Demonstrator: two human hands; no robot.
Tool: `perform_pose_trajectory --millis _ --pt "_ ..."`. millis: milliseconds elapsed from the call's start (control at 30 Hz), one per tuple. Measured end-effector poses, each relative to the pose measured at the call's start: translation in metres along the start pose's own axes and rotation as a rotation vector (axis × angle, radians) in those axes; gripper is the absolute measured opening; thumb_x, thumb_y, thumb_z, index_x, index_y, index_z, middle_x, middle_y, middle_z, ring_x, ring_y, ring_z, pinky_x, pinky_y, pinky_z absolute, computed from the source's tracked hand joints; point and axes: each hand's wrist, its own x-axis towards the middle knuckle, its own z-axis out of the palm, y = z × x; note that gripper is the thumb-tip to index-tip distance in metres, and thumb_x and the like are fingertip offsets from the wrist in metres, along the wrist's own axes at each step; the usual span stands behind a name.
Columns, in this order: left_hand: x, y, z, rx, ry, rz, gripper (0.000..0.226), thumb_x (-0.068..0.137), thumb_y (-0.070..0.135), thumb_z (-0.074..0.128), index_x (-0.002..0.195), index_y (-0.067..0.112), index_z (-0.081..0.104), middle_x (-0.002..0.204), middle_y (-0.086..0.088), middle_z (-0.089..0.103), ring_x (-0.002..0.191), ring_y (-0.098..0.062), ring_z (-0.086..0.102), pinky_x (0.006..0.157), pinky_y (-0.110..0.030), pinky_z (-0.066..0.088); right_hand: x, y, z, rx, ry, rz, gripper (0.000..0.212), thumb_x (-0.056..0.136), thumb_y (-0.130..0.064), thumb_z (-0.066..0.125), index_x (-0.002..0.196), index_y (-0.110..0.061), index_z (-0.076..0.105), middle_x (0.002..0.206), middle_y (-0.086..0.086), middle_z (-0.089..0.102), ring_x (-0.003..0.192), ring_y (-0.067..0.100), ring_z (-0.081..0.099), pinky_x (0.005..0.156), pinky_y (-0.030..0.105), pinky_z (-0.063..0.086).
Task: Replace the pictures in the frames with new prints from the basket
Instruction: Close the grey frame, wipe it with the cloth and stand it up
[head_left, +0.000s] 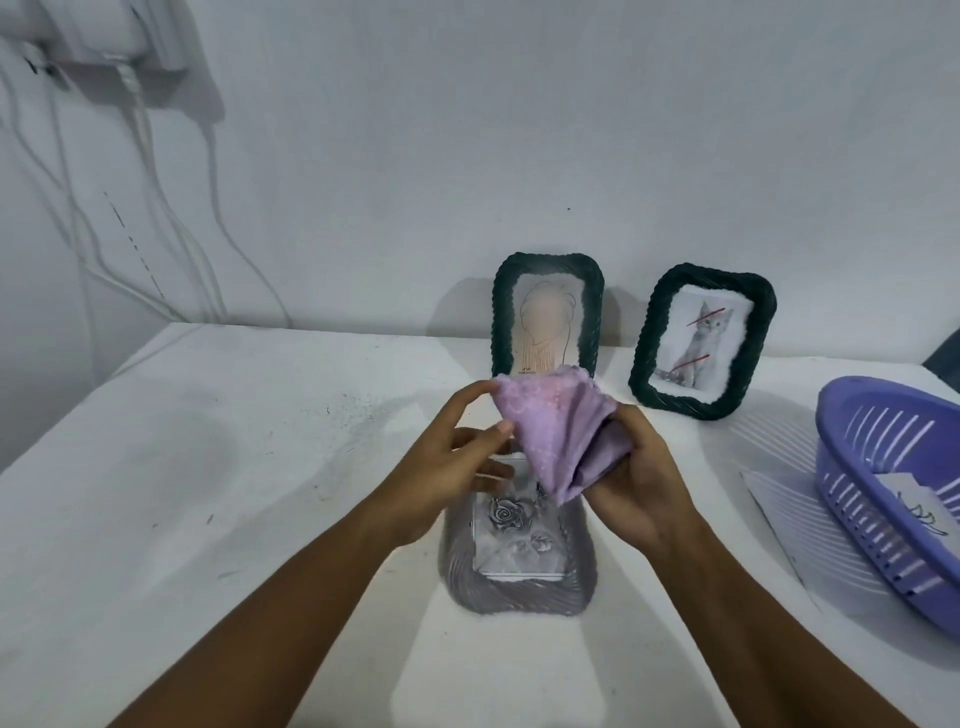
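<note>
So the grey frame (519, 571) is lying flat on the table (208, 467) right under the hands, with a rose print (511, 525) showing in it. Both hands are busy with a purple cloth (556, 436) held just above it. The left hand (457, 462) is pinching the cloth's top corner between thumb and fingers, and the right hand (639, 478) is gripping the bunched lower end, fingers curled round it.

My guess is this is a wipe-down step: either folding the cloth or getting ready to rub the frame's front. Can't tell if the rose print is the old one or the new one.

Behind it, two green frames are standing against the wall: the left one (548, 317) with a line drawing, partly hidden by the cloth, and the right one (701, 340) with a cat picture. Off to the right, well apart, the basket (883, 467) is sitting with a print (919, 504) inside, and a sheet of paper (779, 499) is lying half under it.

Next move probably needs the cloth brought down flat on the frame, with one hand freed to steady it so it isn't sliding around.
</note>
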Motion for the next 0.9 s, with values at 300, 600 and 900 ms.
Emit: perform_pose_trajectory --millis 300,600,900 --pt "0.005 0.022 0.012 -0.107 0.157 0.087 0.015 0.091 -0.003 0.055 0.093 0.008 0.064 0.094 -0.007 0.061 0.083 -0.018 0.063 0.063 -0.024 0.053 0.001 -0.005 -0.004 -0.115 0.0 0.013 0.045 0.086 -0.034 0.061 0.129 -0.021 0.053 0.13 0.012 0.058 0.118 0.035 0.055 0.097 0.056 0.045" --pt "-0.009 0.033 -0.015 -0.007 0.164 0.112 0.037 0.082 -0.011 0.061 0.11 0.013 0.064 0.117 -0.008 0.059 0.089 -0.034 0.068 0.075 -0.051 0.058 0.007 -0.006 0.021 -0.484 -0.111 -0.114 0.038 0.079 0.008 0.065 0.113 -0.008 0.064 0.125 0.015 0.058 0.103 0.035 0.063 0.084 0.047 0.056" --pt "-0.059 0.006 -0.092 0.28 0.322 -0.066 0.041 0.083 -0.008 0.058 0.112 0.02 0.068 0.1 -0.009 0.072 0.076 -0.025 0.065 0.066 -0.036 0.054 0.021 0.082 0.07 -0.869 -0.212 -0.047 0.051 0.081 -0.016 0.072 0.127 -0.027 0.053 0.125 0.001 0.054 0.101 0.02 0.062 0.083 0.033 0.056"
